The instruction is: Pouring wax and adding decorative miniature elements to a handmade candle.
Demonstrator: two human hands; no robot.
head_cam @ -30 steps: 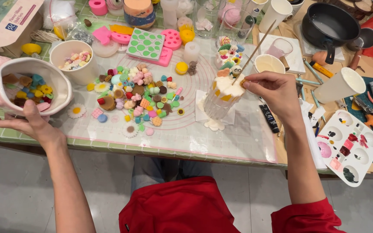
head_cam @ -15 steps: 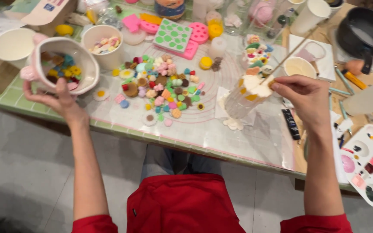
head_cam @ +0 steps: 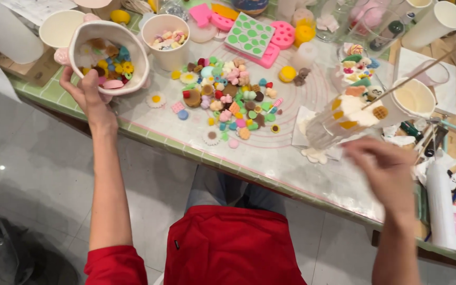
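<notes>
Head view, left side first. Holds a white ceramic bowl with pink ears in the left hand, tilted toward the camera above the near left edge of the worktop. Takes it from below and from the near side: thumb up over the rim, palm and fingers under the wall, so a closed grip on the bowl. Shows a heap of small coloured pieces inside. Judging by the glazed look: stiff, smooth, probably a little slippery, and breakable if dropped on the hard floor; likely moderate in weight, with light contents that could spill over the low side. Best taken where it is now, under the belly with the thumb hooked on the rim, or by an ear.

Same view, right side. Catches the right hand blurred, hanging over the near edge of the worktop, apart from everything. Cannot tell whether that grip is open or closed; shows nothing in it. Just beyond it stands a clear decorated glass topped with white cream-like paste and small ornaments, a thin stick rising from the topping. Looks top-heavy and fragile, soft on top; safest taken low on the wall. Leaves loose pieces scattered between bowl and glass.
</notes>
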